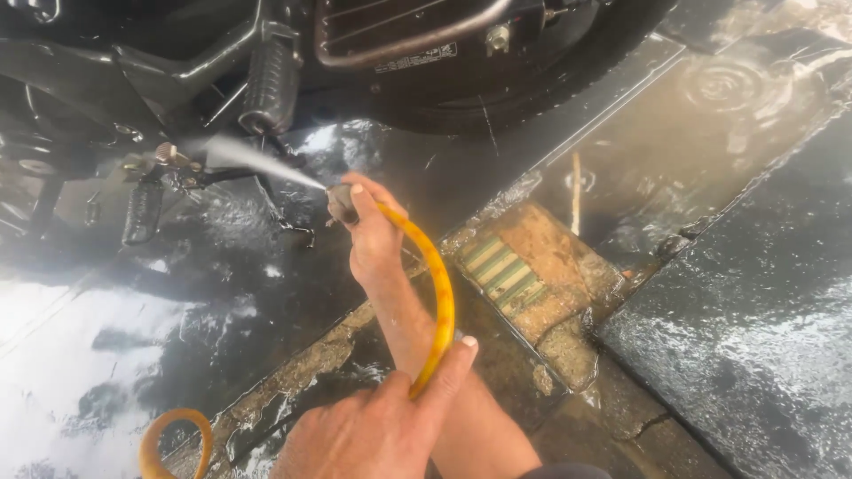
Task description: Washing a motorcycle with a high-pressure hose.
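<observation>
The right arm reaches forward and away from the body, bare forearm running up from the lower middle of the view to the wrist. The right hand (373, 235) sits at the end of it, fingers curled tight into a fist around the tip of a yellow hose (441, 293), knuckles turned to the left and thumb lying on top. The wrist is nearly straight with the forearm. The left hand (377, 430) is held low and close to the body, back of the hand facing up. Its thumb sticks up and to the right, pressing the same hose against the fingers. It crosses just in front of the right forearm.
</observation>
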